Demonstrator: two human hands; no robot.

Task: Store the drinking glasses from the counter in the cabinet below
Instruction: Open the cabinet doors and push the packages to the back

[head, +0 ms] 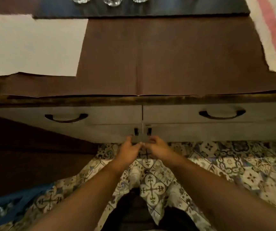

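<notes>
1. Two bare forearms reach up from the lower frame; the left hand (129, 150) and right hand (157, 150) meet at centre, fingers curled at the cabinet doors (200, 132) where these join. Whether they grip anything, I cannot tell.
2. Above, two drawers (100, 116) carry dark curved handles.
3. Drinking glasses (112, 1) stand at the top edge on the counter (167, 55), cropped; their orientation is unclear, and no writing is readable.

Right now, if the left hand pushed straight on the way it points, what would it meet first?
Probably the left cabinet door, near its dark handle by the centre seam. The left hand already seems at it; depth is unclear.
</notes>
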